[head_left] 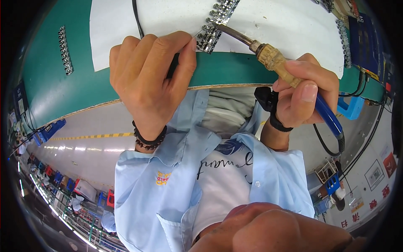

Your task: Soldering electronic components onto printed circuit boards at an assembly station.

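My right hand (305, 90) grips a soldering iron (272, 58) with a worn tan collar and a blue handle. Its dark tip rests at a row of small shiny metal parts (208, 38) on a white sheet. Thumb and forefinger of my left hand (153, 75) are pinched together on a thin solder wire (199, 33). The wire's end reaches the same row, close to the iron's tip. Most of the wire is hidden by the hand.
The white sheet (113, 25) covers part of a green table (42, 90). Similar metal rows lie at the left (65, 50) and right (344, 44). A black cable (137, 19) crosses the sheet. A dark blue box (365, 46) stands at the right; the iron's cord (325, 140) hangs below.
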`<action>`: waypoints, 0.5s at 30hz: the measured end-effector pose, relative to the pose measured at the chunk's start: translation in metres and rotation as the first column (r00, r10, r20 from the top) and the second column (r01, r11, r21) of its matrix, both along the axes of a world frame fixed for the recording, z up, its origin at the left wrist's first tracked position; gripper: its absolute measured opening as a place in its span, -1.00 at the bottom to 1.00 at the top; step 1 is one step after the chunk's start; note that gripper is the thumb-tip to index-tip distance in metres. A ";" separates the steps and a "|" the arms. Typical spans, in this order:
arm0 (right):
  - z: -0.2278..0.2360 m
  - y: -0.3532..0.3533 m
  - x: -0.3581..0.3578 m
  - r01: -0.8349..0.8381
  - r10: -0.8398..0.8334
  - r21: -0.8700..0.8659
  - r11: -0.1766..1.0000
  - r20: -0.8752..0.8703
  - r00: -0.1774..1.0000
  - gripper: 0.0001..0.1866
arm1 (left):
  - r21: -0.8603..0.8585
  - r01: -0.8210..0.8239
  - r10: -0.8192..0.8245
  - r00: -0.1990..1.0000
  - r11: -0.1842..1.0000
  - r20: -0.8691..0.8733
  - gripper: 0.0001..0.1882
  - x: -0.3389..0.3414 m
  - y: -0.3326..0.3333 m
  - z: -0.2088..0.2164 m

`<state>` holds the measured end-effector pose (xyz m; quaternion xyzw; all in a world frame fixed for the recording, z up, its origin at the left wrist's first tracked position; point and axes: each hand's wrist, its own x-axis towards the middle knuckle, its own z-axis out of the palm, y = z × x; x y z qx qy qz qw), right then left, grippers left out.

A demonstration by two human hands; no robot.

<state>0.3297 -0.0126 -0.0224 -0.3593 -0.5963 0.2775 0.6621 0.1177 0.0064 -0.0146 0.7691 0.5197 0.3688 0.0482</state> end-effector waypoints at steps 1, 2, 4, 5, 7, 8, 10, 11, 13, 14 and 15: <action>0.000 -0.001 0.000 0.013 -0.013 -0.002 1.000 0.018 1.000 -0.78 | 0.000 -0.002 0.002 1.000 1.000 -0.001 -0.82 0.000 -0.001 0.000; 0.001 -0.002 0.000 0.029 -0.029 -0.004 1.000 0.039 0.999 -0.79 | 0.006 -0.005 0.005 1.000 1.000 0.004 -0.82 0.000 0.000 0.000; 0.002 -0.002 0.001 0.047 -0.047 -0.006 0.999 0.060 0.997 -0.80 | 0.017 -0.011 0.011 1.000 1.000 0.014 -0.83 0.002 0.000 0.000; 0.003 -0.003 0.002 0.053 -0.053 -0.004 0.999 0.069 0.996 -0.80 | 0.017 -0.008 0.008 1.000 1.000 0.016 -0.83 0.002 0.000 0.000; 0.003 -0.003 0.001 0.060 -0.059 -0.002 0.998 0.083 0.995 -0.80 | 0.034 -0.026 0.025 0.999 0.999 0.037 -0.84 0.002 0.000 -0.002; 0.002 -0.002 0.001 0.056 -0.056 -0.002 0.998 0.081 0.995 -0.80 | 0.043 -0.038 0.036 0.998 0.998 0.045 -0.84 0.002 -0.001 -0.002; 0.000 -0.001 0.001 0.035 -0.037 0.046 0.998 0.055 0.998 -0.80 | 0.035 -0.050 0.049 0.998 0.998 0.047 -0.85 0.001 -0.003 0.000; -0.001 0.000 0.001 0.024 -0.027 0.069 0.997 0.041 0.999 -0.79 | 0.027 -0.060 0.059 0.997 0.998 0.049 -0.85 0.001 -0.004 0.001; 0.000 -0.002 0.002 0.037 -0.040 0.053 0.998 0.044 0.998 -0.79 | 0.019 -0.058 0.057 0.997 0.998 0.059 -0.86 0.002 -0.003 0.000; 0.001 -0.003 0.002 0.045 -0.047 0.036 0.998 0.045 0.998 -0.79 | 0.026 -0.061 0.059 0.996 0.998 0.068 -0.86 0.003 -0.003 0.000; 0.001 -0.004 0.002 0.053 -0.054 0.020 0.998 0.046 0.997 -0.79 | 0.033 -0.064 0.061 0.995 0.997 0.077 -0.86 0.004 -0.002 -0.001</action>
